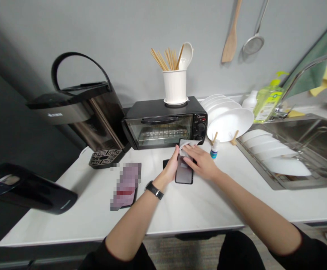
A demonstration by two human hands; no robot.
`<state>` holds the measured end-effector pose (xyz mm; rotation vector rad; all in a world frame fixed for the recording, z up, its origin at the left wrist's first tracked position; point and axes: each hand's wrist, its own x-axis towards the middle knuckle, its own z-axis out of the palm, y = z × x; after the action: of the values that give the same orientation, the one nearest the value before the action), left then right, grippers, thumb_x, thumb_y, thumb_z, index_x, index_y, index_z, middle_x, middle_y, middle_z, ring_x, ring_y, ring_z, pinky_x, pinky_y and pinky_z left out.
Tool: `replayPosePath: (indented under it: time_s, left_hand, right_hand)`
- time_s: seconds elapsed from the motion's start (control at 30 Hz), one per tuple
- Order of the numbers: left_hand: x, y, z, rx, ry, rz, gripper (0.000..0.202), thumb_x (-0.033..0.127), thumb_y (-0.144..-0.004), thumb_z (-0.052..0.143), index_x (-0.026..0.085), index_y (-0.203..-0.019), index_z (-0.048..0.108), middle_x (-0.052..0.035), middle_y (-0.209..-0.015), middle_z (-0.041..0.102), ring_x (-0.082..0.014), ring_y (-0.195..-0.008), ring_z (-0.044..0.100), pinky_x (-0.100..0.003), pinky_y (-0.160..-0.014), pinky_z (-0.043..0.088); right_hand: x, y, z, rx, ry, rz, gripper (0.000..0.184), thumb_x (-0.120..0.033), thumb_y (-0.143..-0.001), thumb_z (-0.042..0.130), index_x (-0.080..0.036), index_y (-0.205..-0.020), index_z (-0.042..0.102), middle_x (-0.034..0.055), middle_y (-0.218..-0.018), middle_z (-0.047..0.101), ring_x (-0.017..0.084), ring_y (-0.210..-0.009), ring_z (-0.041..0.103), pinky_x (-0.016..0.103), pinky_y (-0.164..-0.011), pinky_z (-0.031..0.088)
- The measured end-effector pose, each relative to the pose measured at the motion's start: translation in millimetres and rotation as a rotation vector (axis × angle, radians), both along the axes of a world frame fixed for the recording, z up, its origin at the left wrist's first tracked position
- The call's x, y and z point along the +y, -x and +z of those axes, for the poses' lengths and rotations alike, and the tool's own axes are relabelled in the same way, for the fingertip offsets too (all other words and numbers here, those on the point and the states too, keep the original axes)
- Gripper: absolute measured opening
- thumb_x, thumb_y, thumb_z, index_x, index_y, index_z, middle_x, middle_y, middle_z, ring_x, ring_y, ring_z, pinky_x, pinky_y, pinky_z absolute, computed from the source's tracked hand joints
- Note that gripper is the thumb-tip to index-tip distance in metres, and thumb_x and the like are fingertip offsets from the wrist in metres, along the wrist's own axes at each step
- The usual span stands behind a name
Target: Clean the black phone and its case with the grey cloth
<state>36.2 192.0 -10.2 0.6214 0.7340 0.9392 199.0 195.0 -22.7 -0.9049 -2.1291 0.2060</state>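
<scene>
Left hand (170, 168) grips the black-edged rectangular phone (184, 176), seemingly for steadiness; right hand (201, 160) holds soft grey cloth (190, 143) against its screen.

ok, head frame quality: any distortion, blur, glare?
All head view: bulky black-and-brown dispenser leans outward, likely wide-angle distortion; yellow-green plastic pump bottle looks soft; pale reflection on the black-edged rectangular phone; blocky mosaic hides most of a flat, dark-edged slab.
</scene>
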Motion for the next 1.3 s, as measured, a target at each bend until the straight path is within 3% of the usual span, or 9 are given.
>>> replayPosePath:
  time_s: [0.13, 0.3, 0.4, 0.53, 0.67, 0.8, 1.0, 1.3]
  left_hand:
    - [-3.9, -1.7, 3.9, 0.015, 0.002, 0.044, 0.055, 0.059, -0.104, 0.047, 0.015, -0.125, 0.074, -0.0129, -0.105, 0.082, -0.0249, -0.094, 0.079, -0.033, -0.086, 0.062]
    - [-2.5, -1.1, 8.7, -0.107, -0.051, 0.142, 0.055, 0.055, -0.106, 0.042, 0.017, -0.137, 0.067, -0.0116, -0.112, 0.081, -0.0253, -0.101, 0.079, -0.036, -0.095, 0.06]
    - [1.5, 3.6, 10.4, -0.188, -0.109, 0.231, 0.055, 0.055, -0.107, 0.039, 0.019, -0.141, 0.064, -0.0098, -0.106, 0.082, -0.0242, -0.093, 0.079, -0.035, -0.09, 0.061]
    - [4.8, 15.3, 16.4, -0.226, -0.116, 0.311, 0.063, 0.061, -0.106, 0.031, 0.015, -0.117, 0.073, -0.0104, -0.093, 0.08, -0.0244, -0.08, 0.078, -0.035, -0.077, 0.063]
    - [5.1, 22.1, 25.6, -0.251, -0.169, 0.367, 0.065, 0.063, -0.105, 0.027, 0.018, -0.102, 0.075, -0.0082, -0.094, 0.079, -0.0264, -0.087, 0.078, -0.038, -0.079, 0.064]
    - [3.9, 15.3, 26.0, -0.245, -0.137, 0.34, 0.07, 0.063, -0.106, 0.027, 0.012, -0.101, 0.075, -0.0132, -0.093, 0.079, -0.0291, -0.097, 0.077, -0.039, -0.088, 0.062]
    - [-0.4, -0.4, 14.6, -0.188, -0.09, 0.196, 0.058, 0.056, -0.107, 0.035, 0.019, -0.137, 0.067, -0.0101, -0.11, 0.081, -0.0275, -0.102, 0.077, -0.039, -0.092, 0.061]
    - [-7.3, -0.5, 18.7, -0.044, 0.003, 0.058, 0.064, 0.062, -0.105, 0.036, 0.015, -0.127, 0.073, -0.0118, -0.097, 0.082, -0.0233, -0.077, 0.077, -0.032, -0.071, 0.063]
  right_hand:
    - [-1.1, 0.5, 0.7, -0.068, -0.036, 0.013, 0.049, -0.043, -0.104, 0.051, -0.019, -0.147, 0.057, 0.0164, -0.153, 0.059, 0.033, -0.145, 0.054, 0.063, -0.124, 0.038]
    - [-11.3, 6.5, 10.0, -0.127, -0.08, 0.139, 0.034, -0.037, -0.105, 0.053, -0.025, -0.133, 0.067, 0.007, -0.132, 0.075, 0.024, -0.126, 0.068, 0.055, -0.123, 0.041]
    - [-18.8, 11.1, 14.8, -0.132, -0.129, 0.261, 0.023, -0.03, -0.104, 0.053, -0.026, -0.116, 0.073, 0.0018, -0.109, 0.082, 0.019, -0.102, 0.075, 0.053, -0.124, 0.038]
    - [-21.7, 10.5, 17.2, -0.107, -0.161, 0.31, 0.023, -0.025, -0.104, 0.053, -0.026, -0.095, 0.074, -0.0017, -0.089, 0.082, 0.016, -0.085, 0.078, 0.049, -0.127, 0.036]
    - [-17.5, 5.7, 14.9, -0.132, -0.224, 0.176, 0.027, -0.026, -0.105, 0.05, -0.026, -0.096, 0.075, -0.0001, -0.1, 0.084, 0.018, -0.106, 0.078, 0.052, -0.13, 0.031]
    - [-12.6, 3.5, 10.1, -0.2, -0.247, 0.046, 0.031, -0.028, -0.107, 0.045, -0.022, -0.107, 0.075, 0.0071, -0.118, 0.081, 0.023, -0.124, 0.072, 0.059, -0.132, 0.022]
    - [-7.1, 3.2, 4.4, -0.212, -0.2, -0.076, 0.036, -0.032, -0.109, 0.042, -0.018, -0.122, 0.072, 0.012, -0.127, 0.078, 0.027, -0.139, 0.061, 0.063, -0.131, 0.024]
    - [-7.6, 3.6, 2.7, -0.091, -0.13, -0.089, 0.042, -0.036, -0.109, 0.04, -0.02, -0.138, 0.065, 0.0099, -0.134, 0.074, 0.029, -0.141, 0.06, 0.06, -0.127, 0.036]
